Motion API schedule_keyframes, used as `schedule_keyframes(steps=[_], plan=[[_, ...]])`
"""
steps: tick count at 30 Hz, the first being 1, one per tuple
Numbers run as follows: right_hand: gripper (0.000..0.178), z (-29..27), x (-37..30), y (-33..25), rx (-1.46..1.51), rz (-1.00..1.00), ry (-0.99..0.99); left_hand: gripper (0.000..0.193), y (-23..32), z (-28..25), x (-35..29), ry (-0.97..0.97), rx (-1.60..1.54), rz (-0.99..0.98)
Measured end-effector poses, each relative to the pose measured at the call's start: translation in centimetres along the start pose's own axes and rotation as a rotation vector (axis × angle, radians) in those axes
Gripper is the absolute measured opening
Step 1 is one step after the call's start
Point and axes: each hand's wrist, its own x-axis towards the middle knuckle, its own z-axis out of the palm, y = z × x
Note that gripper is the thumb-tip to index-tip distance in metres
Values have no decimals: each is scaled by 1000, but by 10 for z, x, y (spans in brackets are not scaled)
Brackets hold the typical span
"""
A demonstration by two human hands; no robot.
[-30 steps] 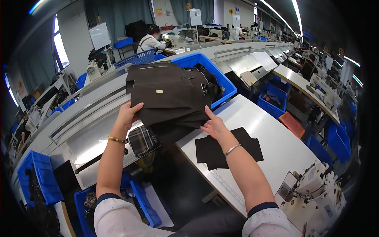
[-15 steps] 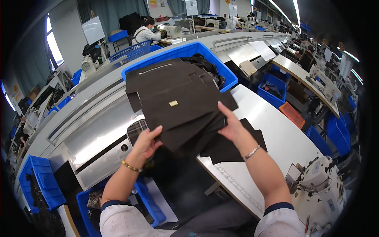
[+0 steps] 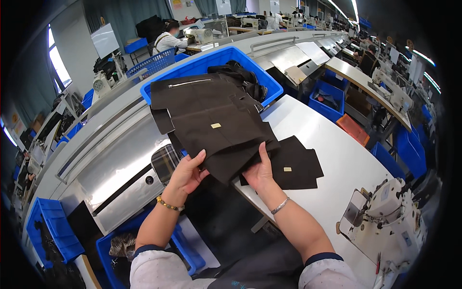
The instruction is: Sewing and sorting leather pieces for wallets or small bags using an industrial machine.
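Dark fabric point(image 3: 207, 107) is held up, far end over the near rim of the blue bin point(image 3: 192, 66), near edge hanging on the person's side of that bin. Looks like more than one ply; can't count them.

Left hand point(image 3: 189, 172): thumb on top of the near edge, fingers curled below, gripping. Right hand point(image 3: 260, 171): thumb pressed on the near right corner, gripping too, though the fingers underneath are mostly hidden.

Risks, as judged:
- Ply slip. Both grips sit on the near edge only, far end has no hand on it. Loose layers could fan out or shift.
- Snag. Notched edge and the zip-like strip point(image 3: 189, 83) lie close to the blue bin's rim and the black cloth point(image 3: 236, 77) inside it; a sideways pull could catch either.
- Mix-up. Second dark panel point(image 3: 305, 161) lies on the tabletop point(image 3: 337, 168), right of and nearer than the blue bin, same colour, also with a pale tag point(image 3: 287, 169). Easy to drag or confuse, as the right hand is just beside it.
- Tag loss. Pale patch point(image 3: 215, 125) on the held piece could rub off if it's only stuck on; can't tell how it's attached.
- Drop. Open gap on the near side of the blue bin; a weak pinch would let a ply fall in.
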Motion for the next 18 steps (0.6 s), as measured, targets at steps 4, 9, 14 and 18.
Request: schedule_keyframes(steps=[4, 9, 14, 18], plan=[[101, 9, 4, -1, -66, 33, 73, 35, -4, -6, 3, 31, 152, 12], [84, 11, 17, -7, -109, 48, 101, 36, 5, -15, -3, 86, 409, 65], [55, 14, 31, -2, -262, -51, 338, 35, 7, -17, -4, 92, 525, 123], [40, 46, 38, -35, -326, -133, 317, 36, 18, -29, 0, -28, 565, 276]])
